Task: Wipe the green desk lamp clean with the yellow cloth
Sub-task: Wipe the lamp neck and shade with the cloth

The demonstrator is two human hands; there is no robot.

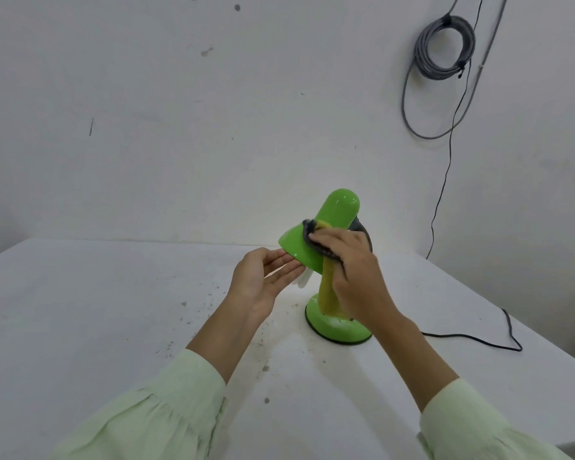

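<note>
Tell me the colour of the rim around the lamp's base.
Black: the rim edges the green base; the head view shows it best.

Glossy green lamp (332, 220), matt table (113, 310)
</note>
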